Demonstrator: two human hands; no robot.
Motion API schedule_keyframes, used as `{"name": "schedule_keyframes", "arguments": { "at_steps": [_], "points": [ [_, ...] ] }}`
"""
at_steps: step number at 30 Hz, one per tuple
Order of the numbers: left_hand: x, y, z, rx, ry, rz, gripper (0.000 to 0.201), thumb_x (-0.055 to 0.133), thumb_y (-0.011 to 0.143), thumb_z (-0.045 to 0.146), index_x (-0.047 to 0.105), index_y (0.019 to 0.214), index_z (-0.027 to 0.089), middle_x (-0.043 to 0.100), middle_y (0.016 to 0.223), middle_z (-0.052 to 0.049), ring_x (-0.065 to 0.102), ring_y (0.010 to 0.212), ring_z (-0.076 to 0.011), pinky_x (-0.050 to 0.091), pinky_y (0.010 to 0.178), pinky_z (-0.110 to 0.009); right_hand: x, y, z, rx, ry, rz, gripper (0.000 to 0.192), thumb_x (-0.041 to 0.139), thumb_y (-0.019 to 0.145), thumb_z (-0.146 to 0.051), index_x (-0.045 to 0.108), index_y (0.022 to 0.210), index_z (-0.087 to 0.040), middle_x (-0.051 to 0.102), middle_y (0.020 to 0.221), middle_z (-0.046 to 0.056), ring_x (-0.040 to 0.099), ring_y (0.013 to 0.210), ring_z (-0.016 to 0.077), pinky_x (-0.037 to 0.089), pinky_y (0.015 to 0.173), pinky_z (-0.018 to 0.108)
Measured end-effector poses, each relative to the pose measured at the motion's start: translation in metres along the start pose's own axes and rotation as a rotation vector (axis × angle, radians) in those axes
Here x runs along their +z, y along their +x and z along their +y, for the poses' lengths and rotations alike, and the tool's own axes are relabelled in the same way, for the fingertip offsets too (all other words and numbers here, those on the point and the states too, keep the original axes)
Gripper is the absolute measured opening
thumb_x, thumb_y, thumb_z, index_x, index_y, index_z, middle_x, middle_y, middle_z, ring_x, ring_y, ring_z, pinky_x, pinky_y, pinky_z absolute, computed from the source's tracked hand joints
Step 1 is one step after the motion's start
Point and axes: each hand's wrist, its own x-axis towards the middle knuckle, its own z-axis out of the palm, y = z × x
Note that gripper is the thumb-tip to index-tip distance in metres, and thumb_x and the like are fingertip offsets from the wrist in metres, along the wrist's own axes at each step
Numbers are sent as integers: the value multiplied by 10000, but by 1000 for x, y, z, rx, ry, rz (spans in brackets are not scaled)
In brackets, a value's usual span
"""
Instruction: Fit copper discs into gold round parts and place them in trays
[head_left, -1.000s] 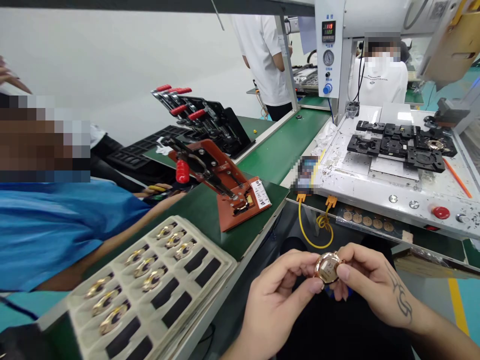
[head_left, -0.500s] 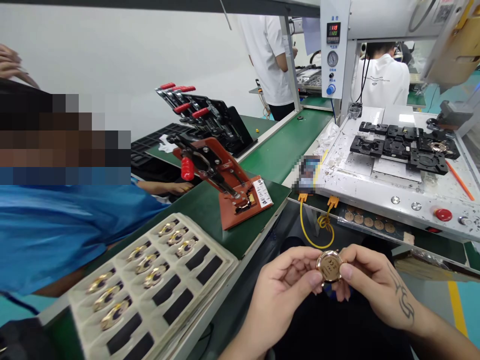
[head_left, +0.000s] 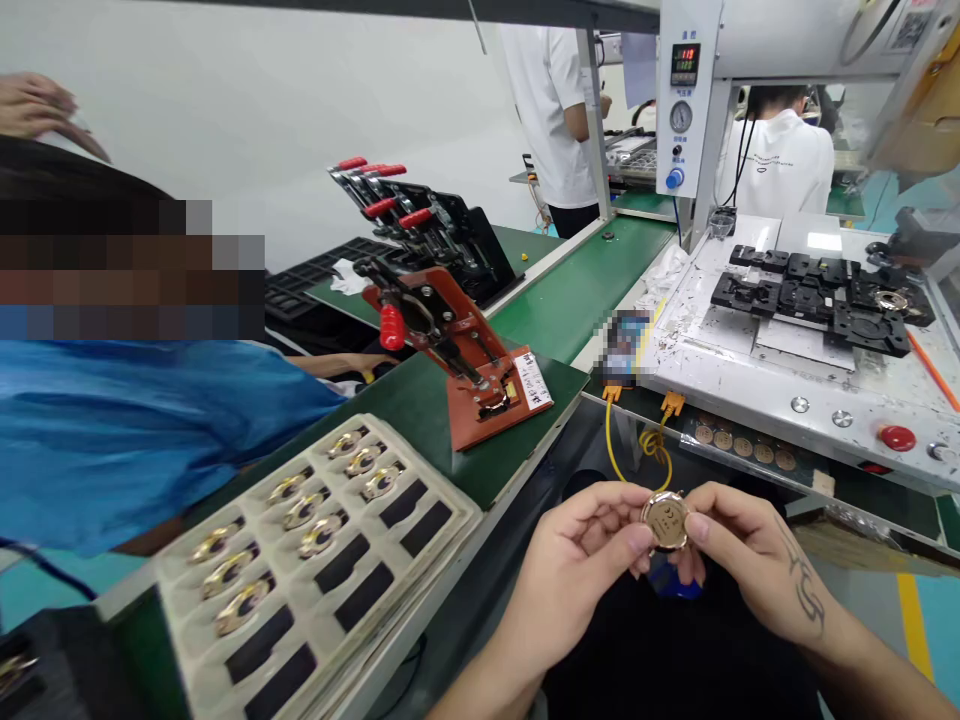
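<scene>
Near right: my left hand (head_left: 574, 562) and right hand (head_left: 750, 558), fingers of both gripping round gold watch case (head_left: 666, 520) by its rim, marked back facing me. Near left, tray (head_left: 291, 577) with gold pieces on green surface (head_left: 501, 468). Beyond tray, red-handled clamp (head_left: 480, 345). Far right, black fixtures (head_left: 806, 298) on white machine (head_left: 739, 388).

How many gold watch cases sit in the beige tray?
9. Three watch cases in the far row of the tray, three in the middle row, three in the near row. The held watch isn't counted; any layers beneath could hide more.
</scene>
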Motion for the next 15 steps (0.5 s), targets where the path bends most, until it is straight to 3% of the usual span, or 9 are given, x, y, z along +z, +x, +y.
{"name": "schedule_keyframes", "arguments": {
  "at_steps": [5, 10, 12, 15],
  "points": [
    [0, 6, -1, -23, 14, -23, 322, 939, 867, 386, 822, 1058, 154, 759, 824, -38, 670, 680, -125, 557, 664, -250, -4, 8, 9, 59, -20, -2, 335, 781, 1006, -518, 761, 1029, -185, 724, 760, 26, 637, 591, 142, 538, 553, 250],
    [1, 8, -25, 71, -160, -10, 608, 1103, 589, 336, 730, 1043, 179, 765, 944, -45, 731, 846, -176, 565, 804, -300, -8, 15, 37, -29, 113, 26, 243, 812, 989, -455, 784, 1005, -215, 758, 886, 65, 676, 661, 173, 603, 624, 291],
    [-1, 9, -35, 95, -156, -31, 545, 1085, 624, 357, 696, 961, 177, 764, 932, -50, 740, 822, -185, 566, 825, -338, -8, 19, 51, -61, 165, 21, 204, 829, 973, -430, 802, 1011, -231, 761, 959, 78, 696, 719, 192, 621, 653, 303],
    [-5, 7, -40, 185, -108, 67, 467, 1046, 686, 419, 698, 864, 163, 735, 913, -44, 709, 798, -163, 541, 828, -335, -7, 27, 72, -74, 208, -27, 189, 823, 975, -423, 808, 972, -235, 746, 886, 69, 676, 672, 186, 600, 600, 290]
  ]
}}
